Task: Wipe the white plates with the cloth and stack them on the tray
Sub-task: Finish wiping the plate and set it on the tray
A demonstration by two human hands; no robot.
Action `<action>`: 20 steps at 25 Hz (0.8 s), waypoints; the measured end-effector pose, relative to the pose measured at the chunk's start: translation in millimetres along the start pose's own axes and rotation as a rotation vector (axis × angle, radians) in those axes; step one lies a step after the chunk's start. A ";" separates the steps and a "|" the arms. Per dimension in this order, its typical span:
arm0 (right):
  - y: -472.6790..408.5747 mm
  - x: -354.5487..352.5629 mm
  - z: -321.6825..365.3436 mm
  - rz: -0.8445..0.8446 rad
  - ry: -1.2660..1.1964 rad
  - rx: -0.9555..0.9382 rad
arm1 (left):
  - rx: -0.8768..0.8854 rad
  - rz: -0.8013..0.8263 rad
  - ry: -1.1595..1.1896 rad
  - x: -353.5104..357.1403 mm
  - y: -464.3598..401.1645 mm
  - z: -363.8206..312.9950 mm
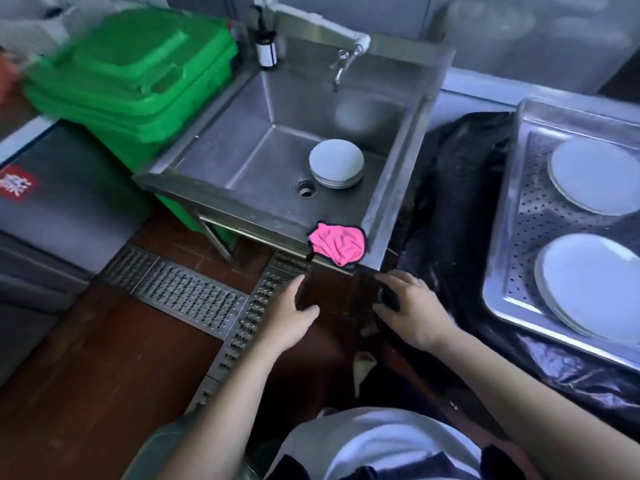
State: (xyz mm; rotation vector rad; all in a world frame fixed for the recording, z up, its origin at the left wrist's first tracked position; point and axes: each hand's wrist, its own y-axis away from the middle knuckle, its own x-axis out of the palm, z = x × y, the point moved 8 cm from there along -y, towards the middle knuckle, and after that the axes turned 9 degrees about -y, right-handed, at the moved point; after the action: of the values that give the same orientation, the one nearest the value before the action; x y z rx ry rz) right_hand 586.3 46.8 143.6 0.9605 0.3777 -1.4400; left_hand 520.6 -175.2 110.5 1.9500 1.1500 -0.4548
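Both hands hover empty below the sink's front edge, the cloth and plates untouched.

The left hand [291, 311] and right hand [414, 311] hang with fingers loosely spread, gripping nothing, just below the crumpled pink cloth [337, 244] draped over the front right corner of the stainless steel sink [221, 140]. Inside the basin a small stack of round white plates [336, 168] sits beside the drain [305, 188]. To the right, a perforated metal tray [530, 216] rests on crinkled black plastic sheeting [460, 174] and carries two more plate stacks [594, 174]. A green lidded bin [135, 74] crowds the sink's left side; a slotted floor grate [194, 296] runs below.
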 end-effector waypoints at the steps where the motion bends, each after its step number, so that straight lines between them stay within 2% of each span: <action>1: -19.0 -0.9 5.3 -0.020 0.026 -0.007 | 0.025 -0.020 -0.029 -6.9 -13.2 -1.0; 4: -74.8 4.3 15.7 -0.068 0.051 0.002 | 0.161 -0.078 -0.173 -23.8 -54.5 -18.5; 6: -115.4 18.1 21.3 -0.027 0.114 -0.029 | 0.289 -0.105 -0.381 -25.5 -88.5 -37.1; 8: -137.6 34.8 19.4 0.056 0.173 -0.049 | 0.437 -0.089 -0.626 -13.6 -110.4 -52.1; 11: -158.9 39.4 3.6 0.112 0.103 -0.037 | 0.588 -0.014 -0.866 8.8 -142.7 -64.8; 13: -167.7 33.2 -5.6 0.089 -0.077 -0.041 | 0.665 -0.022 -0.889 12.8 -161.2 -73.2; 16: -179.4 13.4 -11.9 0.019 -0.275 -0.014 | 0.746 0.057 -0.798 13.5 -177.3 -85.3; 18: -185.6 6.4 -14.9 0.032 -0.423 0.083 | 0.733 0.152 -0.723 11.3 -183.2 -90.6; 20: -189.9 0.4 -15.6 0.023 -0.544 0.121 | 0.631 0.210 -0.496 0.9 -187.8 -94.2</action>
State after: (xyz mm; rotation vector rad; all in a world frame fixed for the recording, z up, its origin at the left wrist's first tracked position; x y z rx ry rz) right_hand 413.8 85.5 72.6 0.6273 -0.1218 -1.6472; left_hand 353.1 -51.9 80.7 2.2573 0.5024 -1.2163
